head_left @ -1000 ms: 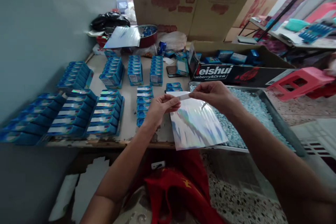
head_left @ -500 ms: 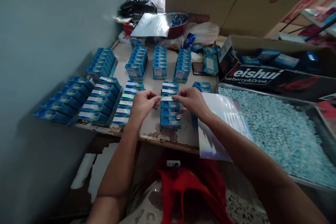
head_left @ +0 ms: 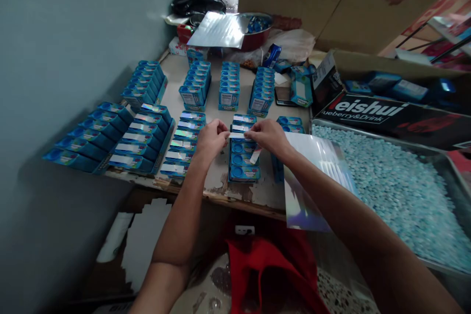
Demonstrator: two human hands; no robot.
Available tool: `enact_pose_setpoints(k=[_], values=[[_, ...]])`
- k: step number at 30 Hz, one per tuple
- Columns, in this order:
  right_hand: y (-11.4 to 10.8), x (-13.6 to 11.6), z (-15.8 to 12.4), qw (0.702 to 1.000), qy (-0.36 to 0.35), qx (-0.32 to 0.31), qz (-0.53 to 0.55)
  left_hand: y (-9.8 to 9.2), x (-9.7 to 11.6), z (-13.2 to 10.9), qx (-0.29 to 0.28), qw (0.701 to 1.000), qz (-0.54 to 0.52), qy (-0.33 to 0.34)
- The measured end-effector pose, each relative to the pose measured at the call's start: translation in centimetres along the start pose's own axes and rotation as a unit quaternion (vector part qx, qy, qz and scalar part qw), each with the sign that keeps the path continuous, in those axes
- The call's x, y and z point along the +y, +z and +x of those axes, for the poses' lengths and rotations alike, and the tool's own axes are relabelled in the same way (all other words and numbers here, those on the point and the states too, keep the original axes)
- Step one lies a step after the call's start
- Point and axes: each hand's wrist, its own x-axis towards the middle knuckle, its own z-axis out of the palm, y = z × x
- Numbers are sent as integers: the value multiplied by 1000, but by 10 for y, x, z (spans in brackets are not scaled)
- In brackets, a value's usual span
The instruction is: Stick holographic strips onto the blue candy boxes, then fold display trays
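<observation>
My left hand (head_left: pixel 211 140) pinches the left end of a narrow pale sticker strip (head_left: pixel 237 135). The right end is between the fingertips of my right hand (head_left: pixel 268 136), so the strip lies stretched across a row of small blue candy boxes (head_left: pixel 244 172) in a tray. Below my right fingers hangs a second shiny strip (head_left: pixel 255 156). Boxes at the far end of this row carry pale strips; the nearest ones show bare blue tops. Under my right forearm lies a glossy sticker sheet (head_left: pixel 309 181), partly covered, its near end past the table edge.
More trays of blue boxes (head_left: pixel 134 136) stand to the left and behind. On the right are a metal tray of pale blue candies (head_left: pixel 390 196) and a black printed carton (head_left: pixel 390 113). At the back, another shiny sheet (head_left: pixel 217 29) rests by a red bowl (head_left: pixel 257 39).
The view has shifted slightly, so things sit a little further right. Both hands keep the strip over the same row, and the hanging strip shows more clearly.
</observation>
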Motion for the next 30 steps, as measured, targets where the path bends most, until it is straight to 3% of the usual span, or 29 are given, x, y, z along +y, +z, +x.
enact_pose_setpoints(k=[6, 12, 16, 19, 21, 24, 27, 30], values=[[2, -1, 2, 1000, -7, -5, -11, 0, -5, -1, -1, 1000, 7, 3], [-4, -1, 6, 997, 8, -37, -70, 19, -19, 4, -16, 999, -10, -45], [-14, 1, 1, 1000, 4, -24, -1, 28, -38, 6, 9, 999, 36, -34], [-24, -4, -5, 996, 4, 36, 87, 25, -38, -8, 41, 994, 104, 12], [-29, -10, -7, 991, 0, 74, 116, 19, -27, -27, 101, 985, 121, 67], [-34, -21, -10, 985, -19, 99, 140, 14, -5, -58, 156, 980, 50, 114], [-36, -32, -12, 982, -30, 110, 153, 19, 12, -79, 65, 986, -127, 86], [-35, -40, -15, 978, -29, 125, 162, 34, 17, -89, -27, 969, -242, 42]])
